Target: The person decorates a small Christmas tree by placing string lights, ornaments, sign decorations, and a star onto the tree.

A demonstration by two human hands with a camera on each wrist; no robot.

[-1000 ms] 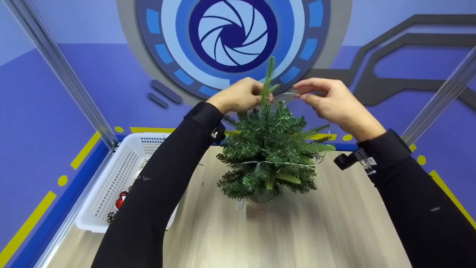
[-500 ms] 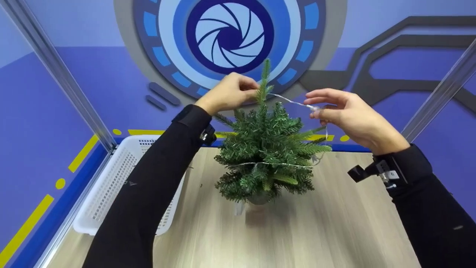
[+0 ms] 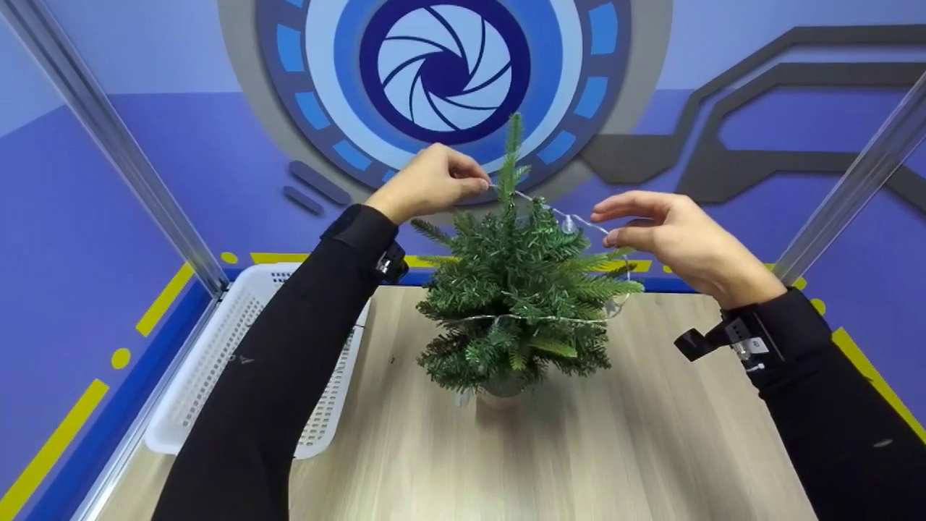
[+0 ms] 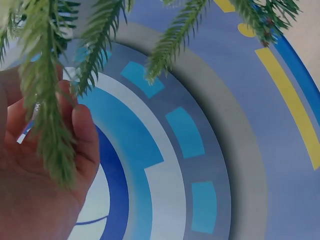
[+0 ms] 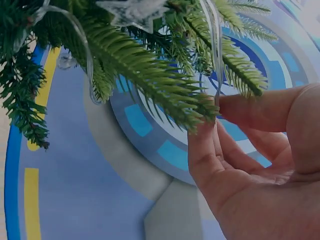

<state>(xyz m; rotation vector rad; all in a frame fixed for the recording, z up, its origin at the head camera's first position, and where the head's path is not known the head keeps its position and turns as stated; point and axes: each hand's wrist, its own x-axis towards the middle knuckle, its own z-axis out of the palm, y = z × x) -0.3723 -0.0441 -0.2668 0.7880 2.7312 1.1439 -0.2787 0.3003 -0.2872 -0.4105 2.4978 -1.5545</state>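
A small artificial Christmas tree stands upright on the table. A clear string of lights crosses its front, climbs at its right side and runs behind the tip. At the upper left of the tree, my left hand pinches the string between thumb and fingertips. On the right, my right hand pinches the same string between thumb and index finger, also seen in the right wrist view, where a clear star hangs among the branches. In the left wrist view a branch partly hides the left hand.
A white perforated basket stands at the left of the table, partly covered by my left sleeve. Behind the tree rises a blue patterned wall, with metal posts at the sides.
My left hand has moved left, away from the tip, drawing the string behind it. My right hand has moved lower and outward over the second. The stretch between them now slopes down to the right.
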